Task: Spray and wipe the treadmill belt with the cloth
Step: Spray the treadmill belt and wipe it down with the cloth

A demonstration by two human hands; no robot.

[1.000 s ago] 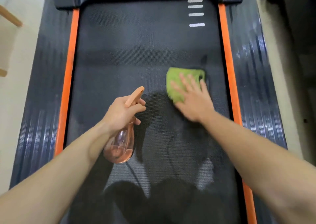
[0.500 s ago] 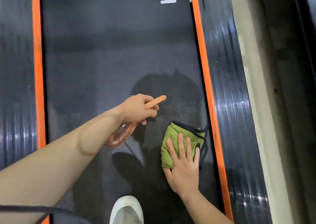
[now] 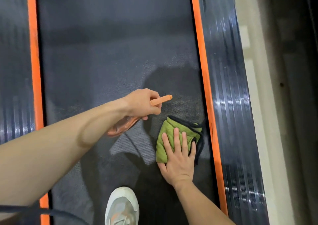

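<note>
Treadmill belt [image 3: 103, 61] dark, textured; cloth [image 3: 170, 124] beside orange strip [image 3: 204, 87]; pale floor [image 3: 247, 40] beyond.

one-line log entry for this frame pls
step: wiping belt | left hand: grips spray bottle above belt | right hand: flat on green cloth, beside right orange rail | shoe: on belt

Lighting: dim, from behind. Shadows: dark patches across belt [image 3: 103, 56]. Glare: white streaks on right side rail [image 3: 230, 102]. Blur: smearing toward edges.
</note>
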